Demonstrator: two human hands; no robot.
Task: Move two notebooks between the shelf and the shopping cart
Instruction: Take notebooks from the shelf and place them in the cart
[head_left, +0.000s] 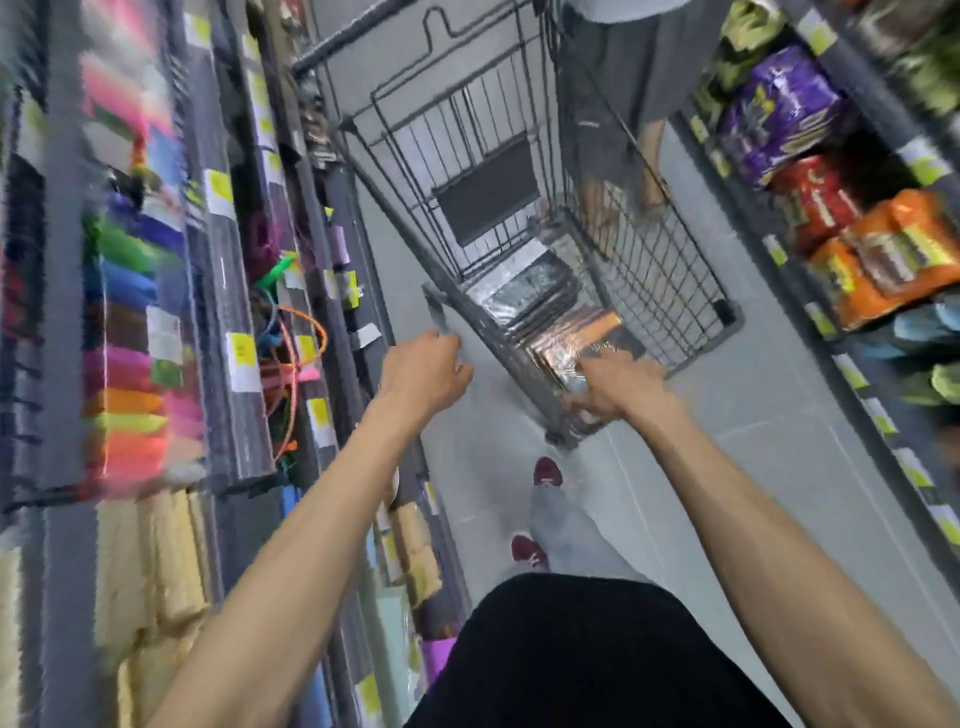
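Fingers (587, 405) of right hand (618, 387) curled around near end of notebooks (566, 332), thumb on top, remaining digits wrapped under lower edge; grip closed on stack. Fingers (447, 345) of left hand (423, 371) bent loosely near corner of shopping cart (675, 270), just beside grey rim; contact with rim impossible to confirm through motion blur, nothing visibly pinched.

Notebooks lying inside cart basket at near end: several flat, shiny-wrapped covers stacked and overlapping, silver-grey ones farther in, copper-orange one nearest right hand. Cart of dark grey wire, tilted in view, standing on pale grey tiled floor (753, 467) in narrow aisle.

Shelf (234, 312) along left side, heavily blurred, packed with bright pink, green, blue and orange items plus yellow price tags; cream-coloured stacks lower down. Second shelf (852, 395) along right side carrying purple, red and orange snack packs (779, 109).

Both forearms bare, reaching forward from bottom of view. Black garment at bottom centre; two dark red shoes (548, 473) on floor below cart. Legs of another person (649, 171) visible beyond far side of cart.
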